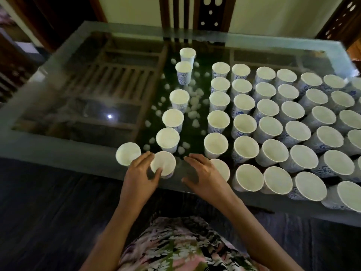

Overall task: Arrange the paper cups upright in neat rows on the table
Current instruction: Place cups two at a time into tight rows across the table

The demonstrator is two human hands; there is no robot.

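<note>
— Your left fingers [146, 156] curl round the side of a cup [164, 162], and the thumb hooks over its near rim. So your left hand [140, 173] grips it.

— Your right hand [203, 171] holds nothing. Its fingers are spread wide and bent, over the glass just right of that cup. I cannot tell whether it touches the half-hidden cup behind it.

— The gripped cup stands upright at the near edge of the table [58, 149]. It has a round mouth, a thin rolled rim and a cream inside, with blue print low on its paper wall.

— Just left of your fingers stands a lone cup [128, 156], also mouth up.

— Beyond the gripped cup a file [172, 118] of five more runs away from you, loosely spaced.

— To your right is the block [273, 130]. These are tapered white cups with blue swirls, packed rim to rim in straight rows, all open end up.

— The tabletop is clear glass with a frosted border. Under it lie wooden slats [117, 75] on the left and smooth white pebbles [195, 100] on green around the file.

— A dark chair [197, 14] with oval cut-outs stands at the far side. Your floral cloth [175, 247] fills the bottom of the view.
</note>
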